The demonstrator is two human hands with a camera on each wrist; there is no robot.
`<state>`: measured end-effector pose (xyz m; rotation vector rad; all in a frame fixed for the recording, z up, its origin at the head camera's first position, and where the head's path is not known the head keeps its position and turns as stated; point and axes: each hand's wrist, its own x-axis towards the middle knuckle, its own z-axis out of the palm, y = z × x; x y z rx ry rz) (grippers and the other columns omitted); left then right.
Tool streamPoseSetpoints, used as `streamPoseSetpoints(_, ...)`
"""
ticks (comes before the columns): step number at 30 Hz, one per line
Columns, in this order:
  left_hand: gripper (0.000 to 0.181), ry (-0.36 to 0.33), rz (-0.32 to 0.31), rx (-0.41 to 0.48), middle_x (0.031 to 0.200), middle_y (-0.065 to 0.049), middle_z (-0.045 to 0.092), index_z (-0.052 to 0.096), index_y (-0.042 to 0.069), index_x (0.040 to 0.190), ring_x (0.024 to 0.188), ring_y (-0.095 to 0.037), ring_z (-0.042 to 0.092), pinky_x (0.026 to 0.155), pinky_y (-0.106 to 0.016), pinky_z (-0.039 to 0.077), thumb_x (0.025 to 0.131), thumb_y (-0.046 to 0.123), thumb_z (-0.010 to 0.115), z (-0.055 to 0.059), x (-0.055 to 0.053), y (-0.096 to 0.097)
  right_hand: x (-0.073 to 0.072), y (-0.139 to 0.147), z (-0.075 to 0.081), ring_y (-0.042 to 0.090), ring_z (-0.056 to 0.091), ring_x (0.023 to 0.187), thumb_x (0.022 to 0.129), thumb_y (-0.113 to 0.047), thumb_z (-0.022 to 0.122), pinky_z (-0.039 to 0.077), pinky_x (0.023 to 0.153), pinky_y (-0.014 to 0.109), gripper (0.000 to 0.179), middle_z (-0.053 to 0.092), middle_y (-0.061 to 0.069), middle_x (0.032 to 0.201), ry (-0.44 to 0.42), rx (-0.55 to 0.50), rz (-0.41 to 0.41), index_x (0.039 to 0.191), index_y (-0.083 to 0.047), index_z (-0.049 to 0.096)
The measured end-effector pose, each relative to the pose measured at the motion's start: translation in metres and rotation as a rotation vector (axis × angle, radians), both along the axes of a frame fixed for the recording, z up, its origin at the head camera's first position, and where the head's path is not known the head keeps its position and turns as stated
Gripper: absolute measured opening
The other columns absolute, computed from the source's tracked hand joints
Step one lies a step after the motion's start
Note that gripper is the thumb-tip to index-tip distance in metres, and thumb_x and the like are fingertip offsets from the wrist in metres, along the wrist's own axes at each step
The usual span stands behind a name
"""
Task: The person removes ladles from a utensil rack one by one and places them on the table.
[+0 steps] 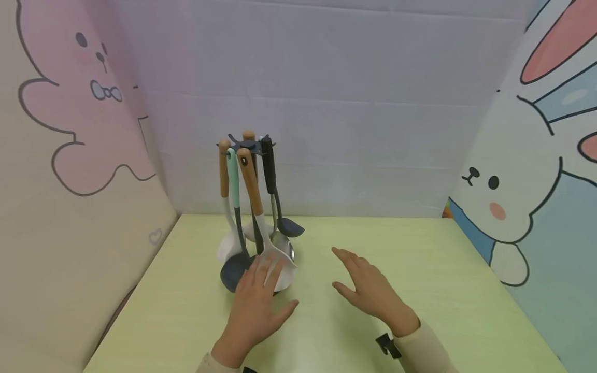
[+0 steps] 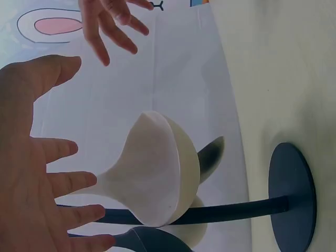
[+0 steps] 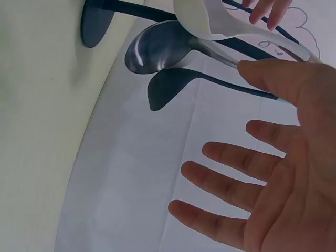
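While left hand (image 1: 255, 308) and right hand (image 1: 374, 290) hover with fingers (image 3: 239, 157) spread, grasping nothing, the rack (image 1: 246, 146) stands on the bench (image 1: 396, 243), left of centre. Handling, judged: stiff, top-heavy, hung utensils (image 1: 233, 272) liable to swing; best held by the post (image 2: 241, 210). Post and round base (image 2: 292, 194) dark, smooth; ladle (image 2: 152, 168) white, deep-bowled; spoon (image 3: 157, 47) glossy metal; brown handle (image 1: 251, 181) wood-like.
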<state>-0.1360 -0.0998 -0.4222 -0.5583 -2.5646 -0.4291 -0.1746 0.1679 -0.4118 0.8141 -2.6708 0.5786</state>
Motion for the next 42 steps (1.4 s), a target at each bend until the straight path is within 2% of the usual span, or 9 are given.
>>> streamPoseSetpoints(4, 0.074, 0.163, -0.014, 0.058, 0.131, -0.019, 0.059, 0.057, 0.002, 0.135, 0.119, -0.044, 0.056, 0.087, -0.058, 0.051, 0.074, 0.036, 0.082, -0.004, -0.003, -0.008, -0.015, -0.017, 0.014, 0.033, 0.063, 0.110, 0.092, -0.021, 0.072, 0.054, 0.085, 0.052, 0.062, 0.061, 0.014, 0.132, -0.059, -0.040, 0.065, 0.147, -0.006, 0.046)
streamPoseSetpoints(7, 0.066, 0.246, -0.025, 0.113, 0.118, -0.017, 0.066, 0.063, 0.001, 0.125, 0.107, -0.040, 0.063, 0.076, -0.054, 0.056, 0.069, 0.028, 0.084, -0.005, -0.005, -0.015, -0.030, -0.031, 0.025, 0.033, 0.063, 0.110, 0.095, -0.019, 0.068, 0.054, 0.087, 0.049, 0.055, 0.062, 0.015, 0.129, -0.105, -0.097, 0.118, 0.144, -0.003, 0.048)
streamPoseSetpoints(14, 0.039, 0.280, 0.017, 0.163, 0.097, -0.011, 0.070, 0.072, 0.001, 0.102, 0.091, -0.032, 0.066, 0.064, -0.047, 0.057, 0.069, 0.018, 0.084, -0.009, -0.007, -0.033, -0.070, -0.065, 0.047, 0.038, 0.059, 0.119, 0.101, -0.016, 0.058, 0.051, 0.094, 0.054, 0.052, 0.057, 0.021, 0.133, -0.273, -0.258, 0.212, 0.147, -0.001, 0.040)
streamPoseSetpoints(18, 0.030, 0.289, 0.051, 0.188, 0.092, -0.009, 0.071, 0.074, 0.001, 0.095, 0.086, -0.029, 0.067, 0.061, -0.044, 0.056, 0.069, 0.013, 0.083, -0.010, -0.005, -0.041, -0.089, -0.084, 0.056, 0.037, 0.057, 0.122, 0.101, -0.018, 0.058, 0.050, 0.095, 0.056, 0.053, 0.055, 0.020, 0.135, -0.290, -0.323, 0.201, 0.148, -0.002, 0.039)
streamPoseSetpoints(24, 0.024, 0.292, 0.112, 0.266, 0.090, -0.007, 0.073, 0.076, 0.005, 0.092, 0.079, -0.026, 0.069, 0.058, -0.042, 0.056, 0.069, 0.006, 0.082, -0.011, -0.001, -0.052, -0.104, -0.109, 0.068, 0.033, 0.063, 0.114, 0.099, -0.014, 0.060, 0.055, 0.091, 0.045, 0.046, 0.062, 0.018, 0.126, -0.260, -0.460, 0.213, 0.141, -0.001, 0.047)
streamPoseSetpoints(32, 0.021, 0.317, 0.159, 0.323, 0.086, -0.006, 0.073, 0.076, 0.007, 0.090, 0.075, -0.025, 0.068, 0.053, -0.041, 0.054, 0.070, 0.004, 0.080, -0.017, 0.001, -0.066, -0.116, -0.136, 0.071, 0.025, 0.067, 0.101, 0.097, -0.010, 0.063, 0.055, 0.084, 0.034, 0.033, 0.068, 0.014, 0.113, -0.255, -0.575, 0.250, 0.128, -0.001, 0.057)
streamPoseSetpoints(35, 0.020, 0.323, 0.171, 0.325, 0.083, -0.006, 0.072, 0.075, 0.006, 0.090, 0.072, -0.025, 0.067, 0.050, -0.040, 0.053, 0.071, 0.003, 0.079, -0.018, 0.000, -0.070, -0.118, -0.140, 0.072, 0.024, 0.068, 0.097, 0.097, -0.009, 0.061, 0.054, 0.078, 0.029, 0.029, 0.070, 0.014, 0.109, -0.245, -0.686, 0.248, 0.124, 0.000, 0.059)
streamPoseSetpoints(39, 0.018, 0.318, 0.189, 0.327, 0.083, -0.007, 0.072, 0.075, 0.005, 0.089, 0.073, -0.026, 0.068, 0.052, -0.042, 0.055, 0.072, 0.002, 0.078, -0.018, 0.000, -0.073, -0.117, -0.140, 0.082, 0.032, 0.066, 0.094, 0.095, -0.003, 0.058, 0.056, 0.079, 0.031, 0.028, 0.067, 0.020, 0.106, -0.135, -0.911, 0.255, 0.123, 0.005, 0.057)
streamPoseSetpoints(42, 0.019, 0.311, 0.203, 0.336, 0.084, -0.006, 0.073, 0.076, 0.005, 0.090, 0.075, -0.026, 0.069, 0.053, -0.043, 0.055, 0.071, 0.002, 0.078, -0.019, 0.001, -0.074, -0.115, -0.142, 0.096, 0.038, 0.061, 0.101, 0.095, -0.006, 0.056, 0.054, 0.086, 0.040, 0.035, 0.061, 0.024, 0.112, -0.033, -0.991, 0.290, 0.128, 0.007, 0.052)
